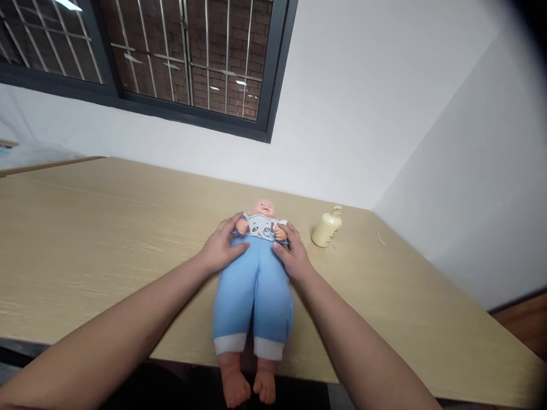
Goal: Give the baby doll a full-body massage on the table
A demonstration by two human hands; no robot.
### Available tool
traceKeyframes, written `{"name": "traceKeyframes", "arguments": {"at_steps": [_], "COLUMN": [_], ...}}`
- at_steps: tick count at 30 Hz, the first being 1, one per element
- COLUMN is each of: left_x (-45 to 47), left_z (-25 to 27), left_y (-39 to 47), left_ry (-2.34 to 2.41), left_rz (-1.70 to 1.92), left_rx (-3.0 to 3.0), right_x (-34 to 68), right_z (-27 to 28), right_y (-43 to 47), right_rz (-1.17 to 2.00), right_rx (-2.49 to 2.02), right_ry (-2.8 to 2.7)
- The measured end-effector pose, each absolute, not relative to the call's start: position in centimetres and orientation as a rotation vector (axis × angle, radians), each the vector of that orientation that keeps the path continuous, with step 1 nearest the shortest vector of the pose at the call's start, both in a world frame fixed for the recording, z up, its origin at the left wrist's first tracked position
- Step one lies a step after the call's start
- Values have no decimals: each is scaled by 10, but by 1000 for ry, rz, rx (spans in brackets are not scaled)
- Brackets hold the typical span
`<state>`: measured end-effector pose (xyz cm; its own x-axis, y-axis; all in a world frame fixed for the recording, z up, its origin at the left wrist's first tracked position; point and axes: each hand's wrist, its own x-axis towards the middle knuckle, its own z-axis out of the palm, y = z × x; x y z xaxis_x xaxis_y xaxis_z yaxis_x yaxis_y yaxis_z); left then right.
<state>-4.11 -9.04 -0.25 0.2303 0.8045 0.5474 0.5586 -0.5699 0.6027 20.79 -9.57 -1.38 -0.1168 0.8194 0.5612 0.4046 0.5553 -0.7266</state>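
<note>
A baby doll (256,285) in blue trousers with white cuffs and a top with an elephant face lies on its back on the wooden table (128,228). Its head points to the wall and its bare feet hang past the front edge. My left hand (221,246) grips the doll's side at the waist, thumb across the front and fingers by one doll arm. On the other side my right hand (294,250) holds the doll the same way, fingers around its other arm and thumb on the trousers. Parts of my fingertips are hidden behind the doll's sides.
A cream pump bottle (327,229) stands on the table to the right of the doll. A thin pale strip (381,238) lies farther right. White walls (363,85) border the table at the back and right, below a barred window (183,62).
</note>
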Motion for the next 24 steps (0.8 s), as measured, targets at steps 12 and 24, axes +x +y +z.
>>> {"name": "traceKeyframes", "arguments": {"at_steps": [12,24], "left_x": [-36,-42], "left_z": [0,-5], "left_y": [-100,-89], "left_ry": [1268,1126], "left_rz": [940,1535], "left_rx": [2446,1526], "right_x": [185,223], "right_z": [-8,-13], "right_y": [-100,-74], "right_rz": [420,1145], "right_rx": [-1254,-773], "right_ry": [-1758,-627]}}
